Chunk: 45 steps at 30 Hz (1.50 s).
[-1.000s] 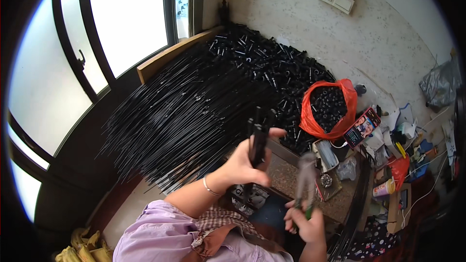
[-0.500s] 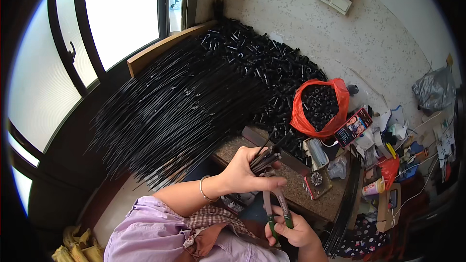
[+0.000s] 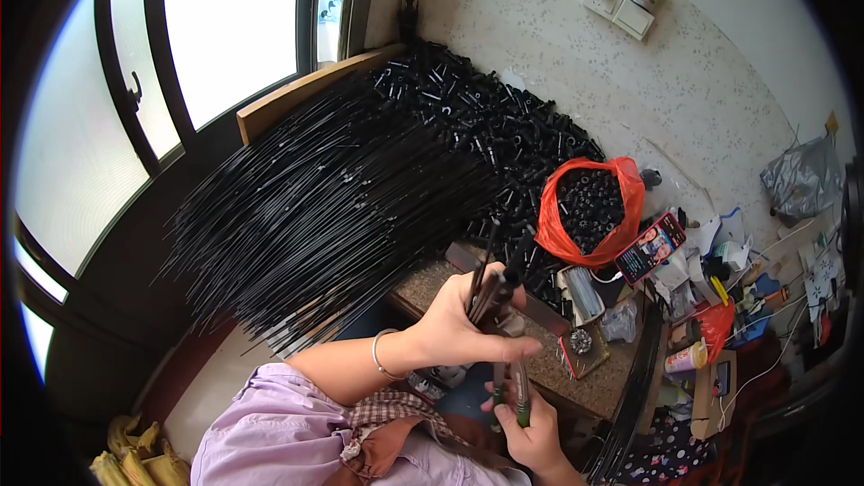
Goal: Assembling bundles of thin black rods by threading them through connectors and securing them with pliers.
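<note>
My left hand [image 3: 454, 328] is closed round a small bundle of black rods [image 3: 490, 295], whose ends stick up past my fingers. The thumb stretches to the right beneath them. Just below, my right hand [image 3: 533, 436] grips pliers [image 3: 519, 382] with green-marked handles, pointing up at the left thumb. Their jaws are hidden behind that thumb, so I cannot tell whether they touch a rod. Beyond my left forearm lies a large heap of long, thin black rods [image 3: 306, 207].
Short black tubular parts [image 3: 513, 126] pile against the wall. A red plastic bag [image 3: 560, 238] holds small black pieces. On the brown speckled tabletop [image 3: 540, 362] are an open box of thin sticks [image 3: 583, 295] and a shallow tray [image 3: 589, 364]. A lit phone [image 3: 650, 249] leans nearby.
The rods in my left hand have turned more upright. The pliers' handles look closer together, and the jaws have slipped out of sight behind my left thumb.
</note>
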Motion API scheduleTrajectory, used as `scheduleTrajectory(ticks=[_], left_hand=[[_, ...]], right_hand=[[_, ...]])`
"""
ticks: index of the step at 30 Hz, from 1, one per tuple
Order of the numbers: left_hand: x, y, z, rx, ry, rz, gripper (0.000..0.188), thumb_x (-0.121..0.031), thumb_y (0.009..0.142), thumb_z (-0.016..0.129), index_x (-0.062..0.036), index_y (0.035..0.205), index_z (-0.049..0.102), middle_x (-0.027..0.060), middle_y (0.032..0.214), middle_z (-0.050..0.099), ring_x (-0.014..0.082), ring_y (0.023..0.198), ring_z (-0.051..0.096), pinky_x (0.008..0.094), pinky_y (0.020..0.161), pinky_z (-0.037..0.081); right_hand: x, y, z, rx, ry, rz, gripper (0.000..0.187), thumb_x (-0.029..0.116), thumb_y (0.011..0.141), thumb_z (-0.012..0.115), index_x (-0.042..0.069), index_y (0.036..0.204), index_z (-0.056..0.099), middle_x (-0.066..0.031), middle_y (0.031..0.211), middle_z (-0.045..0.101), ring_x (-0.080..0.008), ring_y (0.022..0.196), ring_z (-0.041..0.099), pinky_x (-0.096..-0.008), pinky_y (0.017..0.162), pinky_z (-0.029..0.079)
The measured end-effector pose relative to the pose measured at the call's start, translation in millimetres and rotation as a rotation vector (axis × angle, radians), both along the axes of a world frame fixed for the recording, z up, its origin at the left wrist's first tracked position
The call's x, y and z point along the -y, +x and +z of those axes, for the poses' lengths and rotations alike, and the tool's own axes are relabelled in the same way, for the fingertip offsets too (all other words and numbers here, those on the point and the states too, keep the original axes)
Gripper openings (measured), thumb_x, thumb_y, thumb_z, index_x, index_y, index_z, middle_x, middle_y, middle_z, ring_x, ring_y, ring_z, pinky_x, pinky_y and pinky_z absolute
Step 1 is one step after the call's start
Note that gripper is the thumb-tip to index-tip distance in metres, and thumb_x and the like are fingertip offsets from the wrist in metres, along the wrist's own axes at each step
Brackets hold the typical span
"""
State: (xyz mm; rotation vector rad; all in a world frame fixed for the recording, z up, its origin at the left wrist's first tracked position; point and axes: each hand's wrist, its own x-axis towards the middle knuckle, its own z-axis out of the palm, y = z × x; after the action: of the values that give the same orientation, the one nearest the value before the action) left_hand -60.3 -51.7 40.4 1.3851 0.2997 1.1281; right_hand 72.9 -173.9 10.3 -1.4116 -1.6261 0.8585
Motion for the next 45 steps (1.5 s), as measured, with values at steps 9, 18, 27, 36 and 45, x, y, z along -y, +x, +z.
scheduleTrajectory(ticks=[9,18,27,36,45], left_hand=[[-1.9,6.4,-7.7,0.052,0.095,0.104,0.03,-0.012,0.05,0.068,-0.0054,0.064,0.042,-0.0046,0.056,0.036,0.0023,0.049,0.032,0.0166,0.042,0.025],[-7.0,14.6,0.1,-0.092,0.014,-0.024,0.025,-0.003,0.065,0.059,-0.0015,0.086,0.045,-0.0011,0.061,0.049,0.0044,0.053,0.045,0.0168,0.048,0.035],[-1.1,22.7,-3.2,-0.065,0.033,-0.116,0.022,-0.01,0.063,0.06,-0.0026,0.058,0.04,0.0064,0.048,0.046,0.0123,0.044,0.045,0.0212,0.041,0.035],[-31.7,-8.1,39.5,1.091,-0.262,-0.352,0.025,-0.02,0.078,0.044,-0.0095,0.061,0.03,-0.002,0.048,0.027,0.006,0.043,0.031,0.0216,0.051,0.036],[29.5,56.7,-137.3,0.632,-1.328,-0.385,0.024,-0.023,0.066,0.05,-0.0025,0.078,0.05,0.0108,0.078,0.052,0.0235,0.082,0.046,0.0371,0.077,0.036]], right_hand=[[2.5,-11.6,-7.4,0.099,-0.042,-0.128,0.014,0.008,0.074,0.045,-0.003,0.084,0.044,-0.0049,0.057,0.048,-0.0085,0.045,0.046,-0.0208,0.043,0.038],[-12.2,68.8,-11.3,0.235,0.01,-0.248,0.022,0.015,0.069,0.054,-0.002,0.081,0.049,-0.0109,0.071,0.049,-0.018,0.062,0.049,-0.027,0.055,0.039],[6.0,125.1,-50.8,0.938,-0.06,-0.581,0.039,0.033,0.066,0.054,0.0,0.084,0.047,-0.0122,0.083,0.044,-0.0271,0.083,0.044,-0.036,0.067,0.039],[14.6,149.6,-57.9,0.691,0.026,-0.459,0.051,0.03,0.061,0.059,-0.001,0.099,0.042,-0.0117,0.091,0.043,-0.0242,0.089,0.041,-0.0323,0.076,0.035],[30.6,134.2,63.1,-0.937,1.062,-0.443,0.038,0.038,0.076,0.039,0.004,0.093,0.04,0.0024,0.055,0.03,-0.0055,0.047,0.027,-0.0153,0.041,0.026]])
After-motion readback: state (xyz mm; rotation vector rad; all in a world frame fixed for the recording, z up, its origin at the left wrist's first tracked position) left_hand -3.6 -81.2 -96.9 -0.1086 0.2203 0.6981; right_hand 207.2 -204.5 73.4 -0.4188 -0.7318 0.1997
